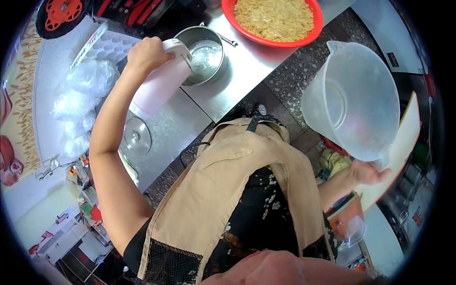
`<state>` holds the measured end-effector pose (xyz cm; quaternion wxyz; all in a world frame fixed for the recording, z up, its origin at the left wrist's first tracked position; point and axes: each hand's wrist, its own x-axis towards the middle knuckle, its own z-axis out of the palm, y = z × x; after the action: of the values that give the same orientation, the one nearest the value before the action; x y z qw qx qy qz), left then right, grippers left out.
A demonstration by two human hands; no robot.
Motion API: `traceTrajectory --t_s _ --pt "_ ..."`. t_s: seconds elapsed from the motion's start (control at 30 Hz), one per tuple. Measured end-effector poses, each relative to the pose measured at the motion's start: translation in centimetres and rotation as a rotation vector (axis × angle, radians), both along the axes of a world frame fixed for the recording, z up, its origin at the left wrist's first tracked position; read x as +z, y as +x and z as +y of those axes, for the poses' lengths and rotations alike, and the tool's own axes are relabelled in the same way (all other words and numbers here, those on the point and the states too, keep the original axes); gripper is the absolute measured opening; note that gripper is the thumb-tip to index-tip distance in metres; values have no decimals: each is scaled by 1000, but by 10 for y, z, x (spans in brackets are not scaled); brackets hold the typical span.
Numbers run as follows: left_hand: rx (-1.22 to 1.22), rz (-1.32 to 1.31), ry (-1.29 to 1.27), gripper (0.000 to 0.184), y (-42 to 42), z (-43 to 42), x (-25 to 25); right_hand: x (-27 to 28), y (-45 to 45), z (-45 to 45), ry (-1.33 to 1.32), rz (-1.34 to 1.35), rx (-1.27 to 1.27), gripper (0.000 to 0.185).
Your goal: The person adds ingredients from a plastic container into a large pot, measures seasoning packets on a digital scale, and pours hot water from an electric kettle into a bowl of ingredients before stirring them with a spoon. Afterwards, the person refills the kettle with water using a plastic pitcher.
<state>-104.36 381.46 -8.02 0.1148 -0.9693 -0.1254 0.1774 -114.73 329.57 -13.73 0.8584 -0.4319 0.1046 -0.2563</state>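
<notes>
My left hand (147, 56) is wrapped round the handle of a pale pink pitcher (161, 88). The pitcher leans beside a metal pot (223, 61), its lid end close to the pot's rim. Clear, shiny liquid shows in the pot; whether any runs from the pitcher cannot be made out. On the right, my right hand (370, 173) grips the handle of a big translucent plastic jug (351, 95), held above the floor with its open top facing the camera. The jug looks empty apart from a faint pinkish tint on its wall.
A red basin (319, 28) of yellowish crumbly food stands on the steel counter (237, 90). A round metal lid (137, 136) lies left of me. Filled plastic bags (85, 95) sit by a white egg-tray-like sheet. A pale board (403, 142) is at the right.
</notes>
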Motion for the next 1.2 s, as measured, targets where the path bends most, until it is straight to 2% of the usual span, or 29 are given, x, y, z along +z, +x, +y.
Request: traceTrajectory --t_s 0.07,0.1,0.2,0.27,0.37,0.5,0.63,0.8,0.97,1.1,1.2 --pt "-38 -1 -20 44 2 2 -3 8 2 11 43 142 -200 83" --pt "-29 -2 -21 44 3 2 -4 5 0 7 41 141 -191 83" --pt "-65 -3 -11 43 5 2 -6 -9 -7 -15 5 57 -10 83" --pt "-54 -6 -19 43 5 2 -4 -11 -9 -23 -5 9 150 75" --pt "-53 -20 -35 42 3 4 -2 -16 -9 -37 -115 -39 246 64" --pt "-79 -25 -51 39 5 10 -6 -8 -3 -35 -101 -48 331 62" --pt "-115 3 -82 39 7 6 -9 12 8 -12 -249 -33 249 61" --pt "-216 -37 -62 27 13 1 -14 21 10 5 -293 -13 183 61" --pt "-212 28 -48 27 25 -6 -15 31 6 28 -174 -52 150 61" --pt "-240 45 -36 29 30 -10 -18 30 -2 28 -198 8 53 61" --pt "-245 91 -15 31 34 -13 -18 21 -8 17 -145 -73 141 63"
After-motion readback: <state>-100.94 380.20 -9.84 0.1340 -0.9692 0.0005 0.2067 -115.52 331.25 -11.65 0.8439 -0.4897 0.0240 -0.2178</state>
